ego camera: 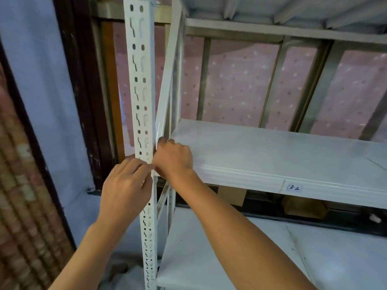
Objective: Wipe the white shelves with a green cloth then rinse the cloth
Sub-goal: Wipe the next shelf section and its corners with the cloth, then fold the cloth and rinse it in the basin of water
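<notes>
A white metal shelving unit fills the view. Its perforated front-left upright post (139, 80) runs from top to bottom. The middle shelf (272, 153) and the lower shelf (230, 248) are bare white boards. My right hand (173, 158) is closed at the middle shelf's front-left corner, its fingers curled around the foot of the white diagonal brace (167, 80) behind the post. My left hand (125, 189) is on the post's left side just below, fingertips pinching the post's edge. No green cloth is visible.
The top shelf's underside (272, 9) hangs overhead. A "3-2" label (294, 187) sits on the middle shelf's front lip. Behind are metal window frames with pink patterned panes (240, 80) and cardboard boxes (303, 208). A dark wooden frame (83, 80) stands left.
</notes>
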A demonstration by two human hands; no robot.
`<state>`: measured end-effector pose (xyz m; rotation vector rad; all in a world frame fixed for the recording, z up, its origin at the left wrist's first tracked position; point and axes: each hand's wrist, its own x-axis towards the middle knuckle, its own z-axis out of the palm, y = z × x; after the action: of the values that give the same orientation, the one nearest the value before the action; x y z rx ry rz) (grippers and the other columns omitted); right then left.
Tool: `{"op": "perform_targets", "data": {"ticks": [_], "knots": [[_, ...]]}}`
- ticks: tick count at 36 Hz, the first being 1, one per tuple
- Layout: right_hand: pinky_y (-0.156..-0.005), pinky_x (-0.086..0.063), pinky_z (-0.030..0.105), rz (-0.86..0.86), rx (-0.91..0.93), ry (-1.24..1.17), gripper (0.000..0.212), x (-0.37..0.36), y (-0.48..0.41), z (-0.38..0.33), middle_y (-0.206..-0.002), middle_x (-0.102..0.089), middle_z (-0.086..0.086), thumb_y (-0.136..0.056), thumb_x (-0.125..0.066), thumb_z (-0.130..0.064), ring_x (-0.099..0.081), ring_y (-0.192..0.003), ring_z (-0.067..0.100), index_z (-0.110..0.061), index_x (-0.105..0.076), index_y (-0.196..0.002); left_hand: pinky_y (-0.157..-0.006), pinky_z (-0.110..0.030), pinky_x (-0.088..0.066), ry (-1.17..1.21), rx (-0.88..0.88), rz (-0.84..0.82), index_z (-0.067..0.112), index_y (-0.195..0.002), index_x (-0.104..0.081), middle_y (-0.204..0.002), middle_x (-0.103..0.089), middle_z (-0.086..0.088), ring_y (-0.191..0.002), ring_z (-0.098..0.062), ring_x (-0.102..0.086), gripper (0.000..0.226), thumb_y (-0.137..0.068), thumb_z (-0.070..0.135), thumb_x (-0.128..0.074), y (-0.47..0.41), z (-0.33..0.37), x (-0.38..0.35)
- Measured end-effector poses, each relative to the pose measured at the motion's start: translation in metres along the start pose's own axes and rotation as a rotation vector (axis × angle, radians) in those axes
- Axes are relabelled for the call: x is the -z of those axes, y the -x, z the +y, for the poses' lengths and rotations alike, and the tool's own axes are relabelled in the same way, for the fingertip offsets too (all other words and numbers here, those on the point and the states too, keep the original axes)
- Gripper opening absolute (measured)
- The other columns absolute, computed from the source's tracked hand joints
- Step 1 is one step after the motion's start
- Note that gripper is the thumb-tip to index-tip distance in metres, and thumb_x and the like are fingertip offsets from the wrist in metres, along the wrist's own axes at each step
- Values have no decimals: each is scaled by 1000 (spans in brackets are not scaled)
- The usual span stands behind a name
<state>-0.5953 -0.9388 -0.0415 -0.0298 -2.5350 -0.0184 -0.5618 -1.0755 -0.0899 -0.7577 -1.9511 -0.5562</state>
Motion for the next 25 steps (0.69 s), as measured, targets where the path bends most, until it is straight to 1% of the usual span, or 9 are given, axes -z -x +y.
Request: {"op": "perform_targets", "data": {"ticks": [5,9,12,14,16,18,20,22,25], "knots": [[-63,-38,34,-35,43,-10,24,3,-6,0,-97,-66,12,-93,-46,-18,-66,-81,32,-8,-55,-113,-67,-30,-50,-17,32,-26,6,-98,-78,-89,-72,-6,-81,-24,-64,20,-84,-5,-70,2,1,6],[-65,-39,35,-90,57,-56,30,8,-4,8,-105,-67,12,-96,-48,-23,-66,-90,34,-8,-51,-122,-68,-26,-48,-11,51,-90,7,-100,-76,-92,-70,-4,-83,-24,-64,23,-80,-4,-72,-5,13,6],[-70,-45,36,-214,50,-174,32,19,-3,19,-110,-66,9,-98,-48,-31,-64,-93,32,-11,-50,-123,-63,-23,-44,15,88,-117,10,-99,-72,-95,-68,-2,-84,-24,-63,19,-83,0,-71,-15,27,10],[-75,-51,39,-283,9,-365,28,26,2,32,-104,-66,3,-98,-47,-41,-63,-86,24,-18,-53,-113,-62,-25,-42,47,147,-115,11,-102,-70,-100,-66,0,-89,-23,-62,17,-86,5,-70,-22,37,13],[-76,-54,39,-299,-44,-621,26,36,9,50,-97,-64,-3,-96,-51,-50,-62,-83,17,-25,-55,-104,-66,-27,-43,124,245,-126,15,-110,-69,-107,-64,5,-96,-19,-61,21,-89,11,-70,-31,48,16],[-79,-54,35,-285,-60,-790,28,50,19,71,-103,-61,-5,-90,-63,-50,-61,-92,15,-29,-57,-107,-74,-29,-46,248,351,-147,20,-119,-68,-111,-62,10,-101,-15,-59,27,-92,20,-69,-37,60,16],[-78,-52,29,-260,-62,-881,34,66,30,95,-110,-58,-5,-85,-73,-44,-58,-99,14,-30,-57,-111,-83,-34,-50,370,443,-170,24,-127,-66,-114,-60,12,-103,-13,-59,34,-93,27,-69,-43,76,16],[-74,-49,24,-224,-84,-946,36,80,42,120,-111,-56,-5,-82,-78,-37,-57,-98,11,-31,-56,-110,-88,-35,-52,476,532,-187,26,-131,-64,-118,-62,11,-104,-11,-61,38,-93,31,-69,-50,95,14],[-81,-53,29,-204,-151,-1034,43,102,64,157,-111,-56,-3,-79,-82,-32,-58,-99,12,-25,-58,-115,-93,-34,-53,674,671,-210,27,-130,-65,-122,-67,10,-106,-6,-64,39,-92,32,-71,-61,128,6]]}}
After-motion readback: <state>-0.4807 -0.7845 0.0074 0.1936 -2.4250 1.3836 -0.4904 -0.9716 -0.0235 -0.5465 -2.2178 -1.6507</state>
